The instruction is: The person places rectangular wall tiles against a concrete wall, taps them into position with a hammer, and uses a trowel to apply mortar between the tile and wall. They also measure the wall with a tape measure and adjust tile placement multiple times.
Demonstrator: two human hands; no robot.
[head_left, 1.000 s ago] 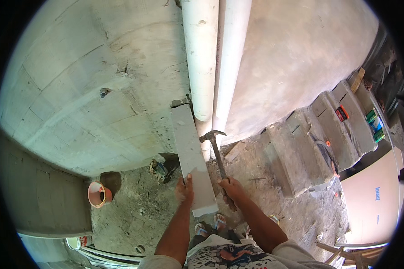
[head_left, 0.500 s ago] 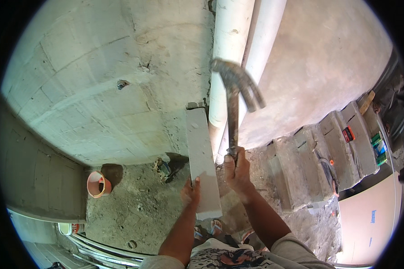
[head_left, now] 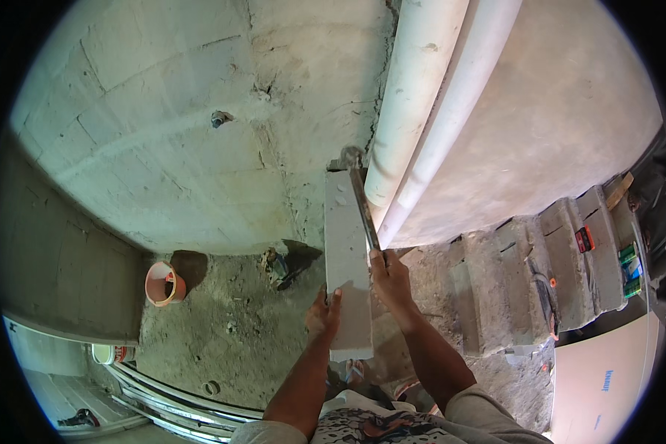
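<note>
A long pale grey building block (head_left: 348, 248) stands in front of me, its far end by the wall near the pipes. My left hand (head_left: 323, 312) grips its left side, thumb on the upper face and the other fingers mostly hidden. My right hand (head_left: 391, 281) is closed around the lower handle of a claw hammer (head_left: 365, 207). The hammer slants up and left across the block's right edge. Its head is at the block's far end and looks slightly blurred; I cannot tell whether it touches.
Two white pipes (head_left: 422, 96) run down the corner just right of the block. Rough steps (head_left: 503, 288) rise on the right beside a large board (head_left: 603, 385). An orange bucket (head_left: 155, 285) and a dark-and-green power tool (head_left: 277, 268) are on the dirt floor at left.
The hammer has swung down and left from above the pipes to the block's far end. My left hand still holds the block. The whole view has shifted slightly.
</note>
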